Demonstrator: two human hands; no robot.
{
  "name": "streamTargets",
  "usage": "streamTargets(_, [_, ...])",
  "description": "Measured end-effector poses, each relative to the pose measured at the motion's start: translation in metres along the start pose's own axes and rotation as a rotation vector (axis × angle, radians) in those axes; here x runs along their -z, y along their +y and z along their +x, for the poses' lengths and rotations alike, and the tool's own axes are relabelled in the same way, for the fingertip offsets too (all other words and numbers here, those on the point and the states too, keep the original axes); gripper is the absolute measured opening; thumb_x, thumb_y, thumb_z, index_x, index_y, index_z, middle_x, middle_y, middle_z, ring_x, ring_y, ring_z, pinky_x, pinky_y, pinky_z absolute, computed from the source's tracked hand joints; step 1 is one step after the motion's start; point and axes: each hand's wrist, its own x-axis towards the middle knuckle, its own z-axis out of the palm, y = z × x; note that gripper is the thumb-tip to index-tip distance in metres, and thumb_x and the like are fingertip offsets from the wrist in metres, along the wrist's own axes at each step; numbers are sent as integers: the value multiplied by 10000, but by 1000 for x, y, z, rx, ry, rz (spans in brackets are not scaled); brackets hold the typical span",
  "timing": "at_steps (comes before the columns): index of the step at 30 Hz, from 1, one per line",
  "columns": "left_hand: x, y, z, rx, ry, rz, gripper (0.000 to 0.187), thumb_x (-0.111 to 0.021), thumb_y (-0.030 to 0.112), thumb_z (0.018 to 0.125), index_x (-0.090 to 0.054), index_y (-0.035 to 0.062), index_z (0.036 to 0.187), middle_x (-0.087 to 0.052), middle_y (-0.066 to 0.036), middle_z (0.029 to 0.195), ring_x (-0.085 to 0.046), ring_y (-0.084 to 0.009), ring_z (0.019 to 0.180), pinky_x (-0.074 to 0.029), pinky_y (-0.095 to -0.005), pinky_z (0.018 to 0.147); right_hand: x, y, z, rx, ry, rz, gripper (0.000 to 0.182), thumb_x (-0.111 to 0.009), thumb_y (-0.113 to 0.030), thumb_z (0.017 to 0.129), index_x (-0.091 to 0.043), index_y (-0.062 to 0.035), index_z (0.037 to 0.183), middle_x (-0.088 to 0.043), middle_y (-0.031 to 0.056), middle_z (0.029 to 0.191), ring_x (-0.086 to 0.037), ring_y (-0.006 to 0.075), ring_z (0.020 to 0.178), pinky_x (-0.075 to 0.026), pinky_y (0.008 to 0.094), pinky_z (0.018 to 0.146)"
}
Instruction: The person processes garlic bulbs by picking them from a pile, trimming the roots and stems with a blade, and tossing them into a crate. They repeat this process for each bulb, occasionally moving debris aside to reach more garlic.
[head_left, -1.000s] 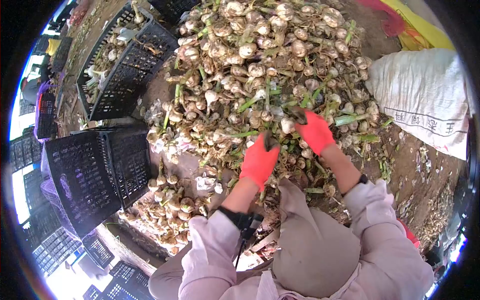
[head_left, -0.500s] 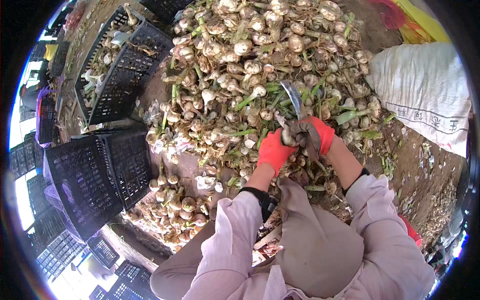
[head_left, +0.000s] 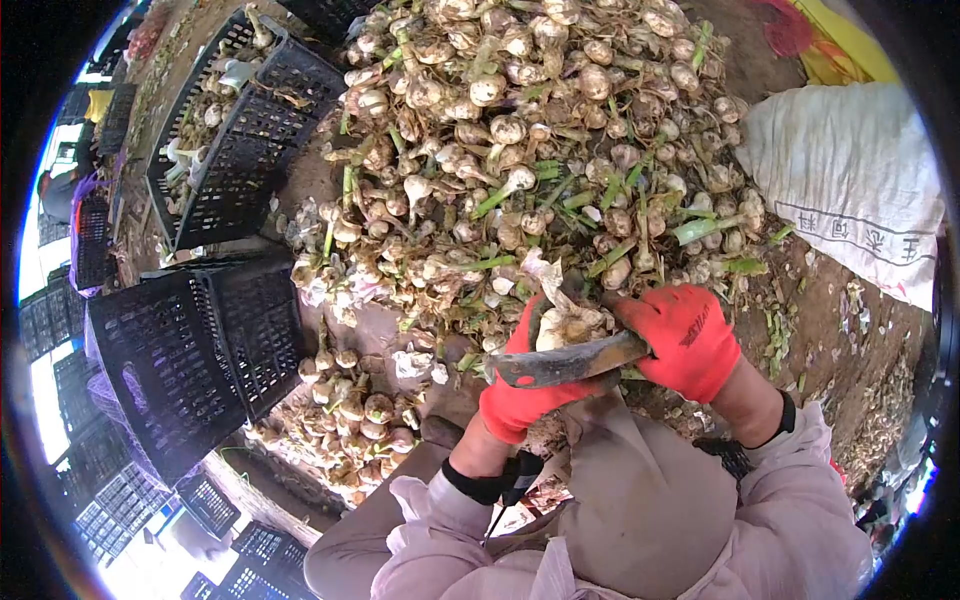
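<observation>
My left hand [head_left: 510,405], in a red glove, is closed around a garlic bulb [head_left: 568,328] whose stem points up and away from me. In a matching glove, my right hand [head_left: 690,340] grips a knife [head_left: 575,362] with a broad, dirt-stained blade. That blade lies across the near side of the bulb and points left over my left palm. Just beyond both hands rises a large pile of garlic [head_left: 500,130], with dry roots, stems and green stalk pieces mixed in.
A smaller heap of bulbs [head_left: 365,410] lies by my left knee. Black crates stand at left, one tilted crate [head_left: 250,130] holding garlic and another crate [head_left: 165,360] nearer me. A white woven sack [head_left: 850,180] lies at right beside yellow material [head_left: 850,45].
My hands have come nearer my lap. The knife has swung from pointing away to lying leftward across the bulb, and the bulb now shows more fully in my left hand.
</observation>
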Motion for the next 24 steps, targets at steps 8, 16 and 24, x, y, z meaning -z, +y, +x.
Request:
streamTargets(8, [5, -11, 0, -12, 63, 279, 745, -831, 210, 555, -430, 17, 1153, -622, -99, 978, -602, -179, 910, -472, -319, 809, -14, -3, 0, -14, -26, 72, 335, -622, -234, 622, -554, -60, 899, -570, 104, 710, -584, 301, 682, -453, 412, 577])
streamTargets(16, [-6, -8, -6, -586, -43, 1217, 707, -790, 147, 612, -404, 31, 1192, -644, -74, 858, -620, -187, 863, -488, -356, 765, -27, 1, -3, -41, -22, 82, 331, -627, -249, 626, -554, -63, 891, -574, 110, 725, -585, 307, 688, -454, 413, 582])
streamTargets(24, [-3, -10, -17, -333, -29, 868, 860, -772, 89, 630, -238, 57, 1304, -550, -80, 1101, -582, -153, 941, -450, -356, 859, -15, -7, -11, -44, 50, 123, 266, -605, -218, 628, -541, -58, 830, -561, 114, 711, -578, 315, 680, -447, 416, 579])
